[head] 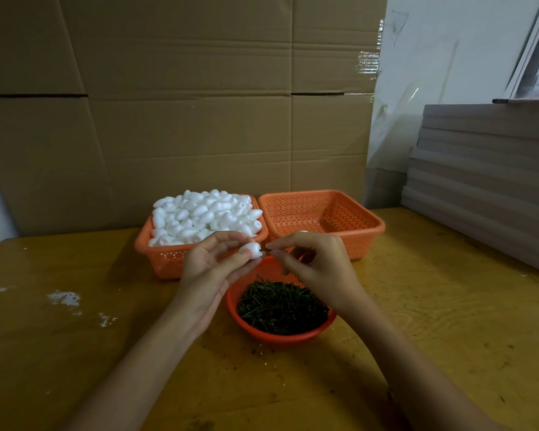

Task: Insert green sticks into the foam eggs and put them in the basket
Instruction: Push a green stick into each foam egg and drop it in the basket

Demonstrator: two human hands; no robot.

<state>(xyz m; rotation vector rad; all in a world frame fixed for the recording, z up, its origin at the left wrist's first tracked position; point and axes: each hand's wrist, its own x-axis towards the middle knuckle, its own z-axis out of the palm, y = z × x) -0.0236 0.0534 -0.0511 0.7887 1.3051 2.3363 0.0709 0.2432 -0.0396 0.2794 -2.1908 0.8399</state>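
My left hand (pixel 210 269) pinches a white foam egg (pixel 252 249) between thumb and fingers above the table. My right hand (pixel 313 262) pinches a short green stick (pixel 265 251) whose tip meets the egg's right end. Below both hands stands a round orange bowl (pixel 324 325) heaped with dark green sticks (pixel 280 307). Behind on the left, an orange basket (pixel 161 259) is piled with many white foam eggs (pixel 204 216). To its right stands a second orange basket (pixel 324 213), in which I see no eggs.
The wooden table (pixel 448 321) has white foam crumbs (pixel 64 298) at the left. Cardboard sheets (pixel 184 104) stand behind the baskets. A stack of grey boards (pixel 486 188) lies along the table's right edge.
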